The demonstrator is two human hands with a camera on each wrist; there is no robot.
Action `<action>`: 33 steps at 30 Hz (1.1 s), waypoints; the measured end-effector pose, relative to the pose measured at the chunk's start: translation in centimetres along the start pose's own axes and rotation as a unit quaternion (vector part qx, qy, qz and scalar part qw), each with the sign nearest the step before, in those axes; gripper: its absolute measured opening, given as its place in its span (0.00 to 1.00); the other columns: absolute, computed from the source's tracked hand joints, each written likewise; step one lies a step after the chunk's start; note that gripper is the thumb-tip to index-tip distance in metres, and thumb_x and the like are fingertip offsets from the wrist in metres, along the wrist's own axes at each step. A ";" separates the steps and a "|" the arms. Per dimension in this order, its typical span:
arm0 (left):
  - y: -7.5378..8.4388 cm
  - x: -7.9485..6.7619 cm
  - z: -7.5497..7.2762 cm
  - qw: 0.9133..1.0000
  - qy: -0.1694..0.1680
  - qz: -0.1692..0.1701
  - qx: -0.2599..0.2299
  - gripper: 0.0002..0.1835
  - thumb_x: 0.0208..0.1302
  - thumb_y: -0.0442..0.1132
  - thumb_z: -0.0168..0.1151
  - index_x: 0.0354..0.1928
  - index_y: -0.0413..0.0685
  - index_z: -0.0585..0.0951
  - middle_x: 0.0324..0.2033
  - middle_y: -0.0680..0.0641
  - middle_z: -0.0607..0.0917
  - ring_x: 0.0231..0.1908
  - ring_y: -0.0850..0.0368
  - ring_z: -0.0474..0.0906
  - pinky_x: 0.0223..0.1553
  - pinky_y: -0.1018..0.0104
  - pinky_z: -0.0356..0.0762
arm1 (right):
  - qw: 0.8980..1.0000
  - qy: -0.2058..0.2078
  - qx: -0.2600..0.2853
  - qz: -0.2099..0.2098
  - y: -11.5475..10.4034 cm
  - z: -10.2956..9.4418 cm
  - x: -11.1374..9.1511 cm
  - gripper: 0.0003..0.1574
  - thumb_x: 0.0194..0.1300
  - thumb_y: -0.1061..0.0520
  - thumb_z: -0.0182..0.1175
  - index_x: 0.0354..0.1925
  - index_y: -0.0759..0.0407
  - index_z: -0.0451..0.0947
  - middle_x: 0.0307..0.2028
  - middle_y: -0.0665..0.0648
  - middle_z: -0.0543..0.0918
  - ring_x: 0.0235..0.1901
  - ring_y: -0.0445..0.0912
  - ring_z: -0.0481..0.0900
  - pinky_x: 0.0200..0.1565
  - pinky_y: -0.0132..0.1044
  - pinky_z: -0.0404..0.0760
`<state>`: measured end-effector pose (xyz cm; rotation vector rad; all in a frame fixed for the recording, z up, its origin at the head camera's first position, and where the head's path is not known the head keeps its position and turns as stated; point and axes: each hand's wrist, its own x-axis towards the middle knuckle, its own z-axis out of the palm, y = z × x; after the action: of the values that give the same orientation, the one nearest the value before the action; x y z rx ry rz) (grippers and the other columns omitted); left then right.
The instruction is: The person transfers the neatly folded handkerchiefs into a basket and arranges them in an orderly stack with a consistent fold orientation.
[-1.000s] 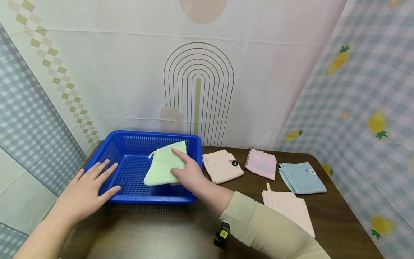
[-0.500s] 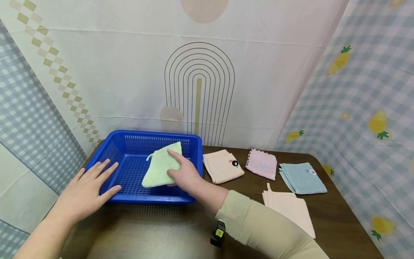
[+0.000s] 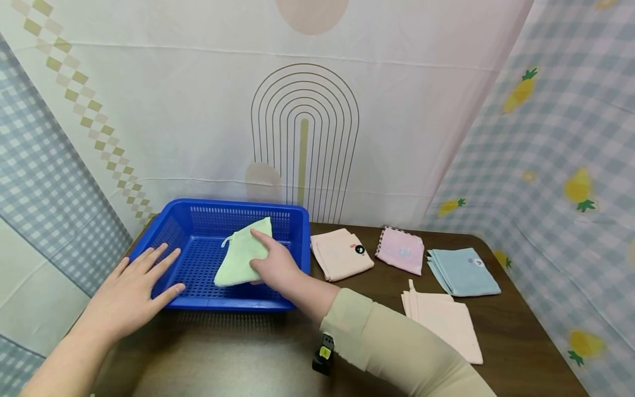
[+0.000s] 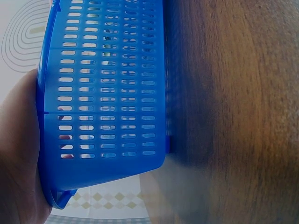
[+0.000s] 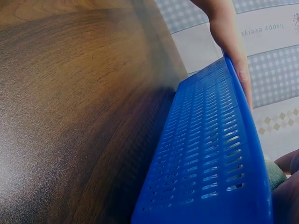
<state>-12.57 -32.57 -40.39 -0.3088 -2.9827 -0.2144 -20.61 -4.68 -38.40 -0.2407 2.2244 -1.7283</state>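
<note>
My right hand (image 3: 275, 264) pinches a folded light green towel (image 3: 240, 256) between thumb and fingers, over the right half of a blue plastic basket (image 3: 233, 304). A small hanging loop shows at the towel's upper left corner. With fingers spread, my left hand (image 3: 134, 292) rests on the basket's front left rim. The left wrist view has that hand (image 4: 18, 140) against the rim, beside the slotted wall (image 4: 105, 98). In the right wrist view a bit of the green towel (image 5: 275, 175) peeks out behind the basket's edge, and most of it is hidden.
Right of the basket on the dark wooden table (image 3: 208, 358) lie several folded towels: a cream one with a black eye (image 3: 342, 256), a pink one (image 3: 401, 251), a blue one (image 3: 463, 272) and a plain cream one (image 3: 446, 320). Patterned cloth hangs behind and at both sides.
My right hand has shifted a little to the left with the green towel, further in over the basket. The left hand stays on the rim, and the other towels have not moved.
</note>
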 end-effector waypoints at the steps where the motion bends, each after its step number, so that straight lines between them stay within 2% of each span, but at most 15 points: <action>1: 0.0 0.0 0.0 1.000 0.000 0.000 0.000 0.43 0.69 0.68 0.50 0.77 0.53 0.58 0.74 0.35 0.58 0.71 0.30 0.54 0.69 0.31 0.36 | 1.000 0.001 0.000 0.003 0.0 0.1 0.1 0.46 0.61 0.73 0.57 0.71 0.40 0.67 0.68 0.59 0.68 0.33 0.51 0.84 0.30 0.46 0.87; 5: 0.0 0.1 0.0 1.000 0.004 0.002 0.002 0.43 0.68 0.68 0.51 0.78 0.54 0.58 0.74 0.35 0.59 0.70 0.30 0.55 0.68 0.30 0.40 | 1.000 0.006 -0.003 0.012 0.2 0.2 0.4 0.46 0.61 0.73 0.57 0.71 0.40 0.68 0.68 0.59 0.67 0.34 0.52 0.83 0.30 0.47 0.87; 15: 0.0 0.1 0.0 1.000 0.001 0.001 0.000 0.43 0.68 0.68 0.51 0.77 0.52 0.59 0.74 0.35 0.59 0.70 0.30 0.55 0.68 0.30 0.39 | 1.000 0.011 -0.017 0.021 0.5 0.6 0.9 0.47 0.60 0.74 0.56 0.72 0.42 0.67 0.68 0.60 0.68 0.31 0.51 0.84 0.26 0.42 0.86; 20: 0.0 0.1 -0.1 1.000 -0.003 0.001 -0.002 0.43 0.68 0.68 0.51 0.77 0.52 0.58 0.74 0.35 0.59 0.70 0.30 0.55 0.69 0.30 0.38 | 0.999 0.012 -0.015 0.031 0.5 0.7 1.2 0.47 0.60 0.75 0.55 0.72 0.42 0.67 0.68 0.60 0.68 0.31 0.52 0.84 0.27 0.44 0.87; 25: 0.1 0.1 -0.2 1.000 -0.004 0.002 -0.003 0.43 0.68 0.68 0.51 0.78 0.53 0.58 0.74 0.35 0.59 0.70 0.30 0.55 0.68 0.29 0.39 | 0.999 0.012 -0.017 0.039 0.6 0.9 1.5 0.47 0.59 0.75 0.54 0.72 0.43 0.66 0.67 0.61 0.68 0.34 0.53 0.84 0.28 0.46 0.87; 33: 0.1 -0.1 -0.1 1.000 -0.006 0.001 -0.005 0.43 0.69 0.68 0.50 0.78 0.54 0.56 0.74 0.35 0.58 0.71 0.30 0.54 0.69 0.30 0.35 | 0.998 0.010 -0.029 0.048 0.7 0.9 1.6 0.50 0.57 0.78 0.51 0.73 0.44 0.65 0.66 0.61 0.69 0.39 0.54 0.81 0.29 0.46 0.87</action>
<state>-12.43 -32.53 -40.31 -0.3154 -2.9943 -0.2275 -21.77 -5.85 -39.49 -0.1268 2.2639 -1.6246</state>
